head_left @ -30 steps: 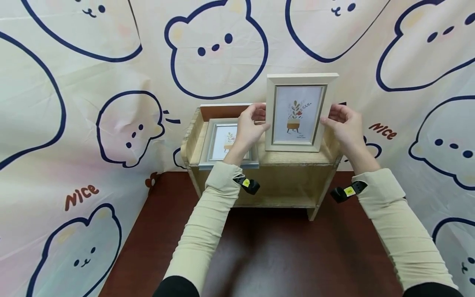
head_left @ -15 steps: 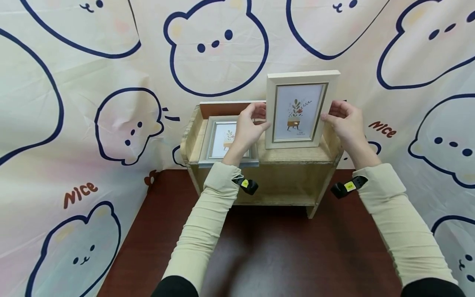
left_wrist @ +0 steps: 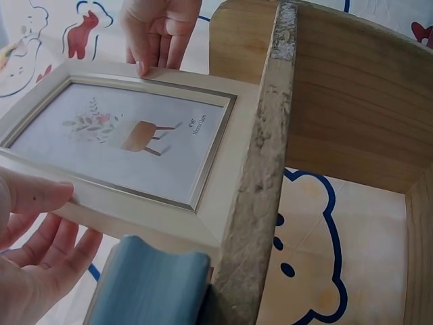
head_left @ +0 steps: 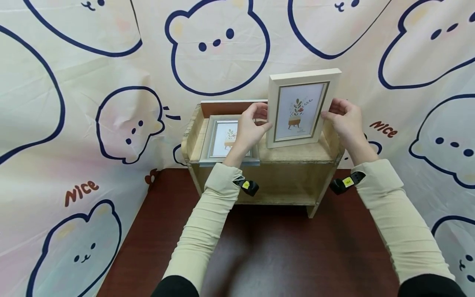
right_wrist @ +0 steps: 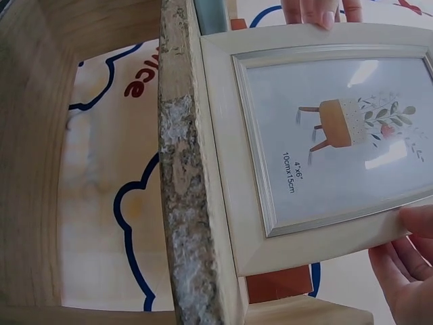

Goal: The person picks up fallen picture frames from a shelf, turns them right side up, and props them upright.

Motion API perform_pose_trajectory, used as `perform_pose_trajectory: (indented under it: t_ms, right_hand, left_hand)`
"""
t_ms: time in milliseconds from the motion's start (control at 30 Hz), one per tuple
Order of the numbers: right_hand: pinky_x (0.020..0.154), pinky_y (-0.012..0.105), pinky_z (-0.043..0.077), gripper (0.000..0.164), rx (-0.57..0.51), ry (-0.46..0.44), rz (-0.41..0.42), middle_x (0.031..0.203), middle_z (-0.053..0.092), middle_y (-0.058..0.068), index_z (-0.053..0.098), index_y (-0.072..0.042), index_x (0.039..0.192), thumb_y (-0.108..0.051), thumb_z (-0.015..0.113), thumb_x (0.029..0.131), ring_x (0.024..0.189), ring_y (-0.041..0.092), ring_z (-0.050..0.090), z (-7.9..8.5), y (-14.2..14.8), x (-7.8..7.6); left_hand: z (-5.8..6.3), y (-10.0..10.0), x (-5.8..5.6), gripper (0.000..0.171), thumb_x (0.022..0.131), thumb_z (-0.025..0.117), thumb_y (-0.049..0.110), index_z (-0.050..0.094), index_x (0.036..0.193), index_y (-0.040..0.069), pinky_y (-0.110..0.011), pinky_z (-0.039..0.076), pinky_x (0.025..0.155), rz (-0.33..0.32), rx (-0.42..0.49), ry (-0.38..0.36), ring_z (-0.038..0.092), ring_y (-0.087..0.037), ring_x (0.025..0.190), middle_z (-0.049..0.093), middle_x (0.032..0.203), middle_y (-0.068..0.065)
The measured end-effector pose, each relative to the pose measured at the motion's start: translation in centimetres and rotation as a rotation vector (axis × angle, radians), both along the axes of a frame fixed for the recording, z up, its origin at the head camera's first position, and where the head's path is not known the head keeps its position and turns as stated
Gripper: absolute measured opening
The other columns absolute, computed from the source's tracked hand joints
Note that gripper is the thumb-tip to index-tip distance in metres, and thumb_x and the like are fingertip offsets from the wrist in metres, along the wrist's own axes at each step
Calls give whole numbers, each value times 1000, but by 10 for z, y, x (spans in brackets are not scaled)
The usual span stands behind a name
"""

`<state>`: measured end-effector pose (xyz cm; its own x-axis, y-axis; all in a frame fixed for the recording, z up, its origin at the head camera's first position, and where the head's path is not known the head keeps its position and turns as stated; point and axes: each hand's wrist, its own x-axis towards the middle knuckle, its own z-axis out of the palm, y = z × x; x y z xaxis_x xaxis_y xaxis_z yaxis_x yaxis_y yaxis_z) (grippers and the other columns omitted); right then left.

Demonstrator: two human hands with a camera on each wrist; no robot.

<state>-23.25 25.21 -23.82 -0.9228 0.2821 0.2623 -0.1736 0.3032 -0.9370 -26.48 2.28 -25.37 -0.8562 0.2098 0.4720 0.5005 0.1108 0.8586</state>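
Note:
A cream picture frame [head_left: 298, 109] with a potted-plant print stands upright on the right half of the wooden shelf's top [head_left: 289, 154], turned at a slight angle. My left hand [head_left: 253, 127] pinches its left edge, thumb in front and fingers behind, as the left wrist view also shows. At the opposite edge my right hand [head_left: 345, 121] does the same; in the right wrist view its thumb lies on the frame's border. A blue-grey picture frame [head_left: 215, 144] lies on the left half of the shelf top, partly covered by my left hand and wrist.
The small wooden shelf has raised side panels [head_left: 189, 134] and an open lower compartment [head_left: 276, 185]. It stands on a dark red-brown surface [head_left: 259, 251]. Behind it hangs a pale cloth [head_left: 148, 70] printed with cartoon bears.
The cream frame has turned slightly, its right side now higher in the head view than its left. Both hands keep their hold. The blue-grey frame stays in place.

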Motion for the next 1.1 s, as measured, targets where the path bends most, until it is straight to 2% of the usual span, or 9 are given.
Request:
perform_pose_trajectory:
  t_ms: [167, 233, 333, 500, 633, 900, 1100]
  right_hand:
    - [92, 28, 39, 44, -38, -5, -21, 106, 52, -2, 47, 0, 128, -9, 59, 87, 99, 10, 48, 4, -3, 0]
    - [92, 27, 39, 44, -70, 19, -31, 108, 52, -1, 48, -2, 128, -12, 59, 87, 100, 10, 47, 8, -5, 1]
    - [90, 23, 39, 42, -141, 95, -47, 109, 52, 0, 50, -4, 126, -15, 61, 86, 101, 11, 47, 16, -10, 2]
    - [85, 18, 38, 41, -243, 193, -113, 105, 51, 0, 53, -4, 120, -20, 65, 84, 99, 10, 46, 32, -18, 1]
    - [82, 19, 38, 38, -288, 219, -171, 101, 50, -1, 55, -5, 114, -24, 67, 82, 95, 8, 46, 42, -23, 0]
    - [77, 20, 37, 23, -364, 240, -225, 91, 51, -2, 59, -11, 92, -23, 72, 78, 86, 7, 46, 52, -31, -4]
    - [76, 22, 37, 21, -360, 225, -232, 89, 51, -1, 59, -11, 90, -24, 72, 78, 85, 7, 45, 55, -33, -3]
  left_hand:
    - [17, -2, 24, 36, 76, 61, -14, 53, 110, -8, -29, 49, 79, 10, -20, -6, 56, -30, 94, 57, 100, -21]
    - [20, -2, 28, 35, 76, 61, -15, 53, 109, -9, -29, 50, 78, 12, -12, 1, 56, -31, 93, 57, 99, -22]
    - [12, -1, 16, 36, 75, 62, -15, 53, 109, -9, -31, 50, 78, 4, 8, 8, 57, -31, 92, 57, 99, -23]
    - [-1, 1, -1, 37, 75, 65, -12, 55, 110, -4, -26, 50, 75, 17, 8, 21, 58, -24, 90, 59, 98, -17]
    - [-4, 1, -3, 36, 74, 65, -11, 56, 108, -3, -23, 50, 74, 26, 11, 32, 58, -21, 89, 59, 96, -15]
    - [-2, 1, -2, 35, 75, 65, -8, 56, 108, -3, -23, 50, 74, 37, -5, 45, 57, -21, 88, 59, 95, -14]
    - [5, 2, -1, 29, 81, 62, 1, 57, 109, -1, -21, 49, 73, 58, -14, 97, 58, -18, 84, 61, 92, -12]
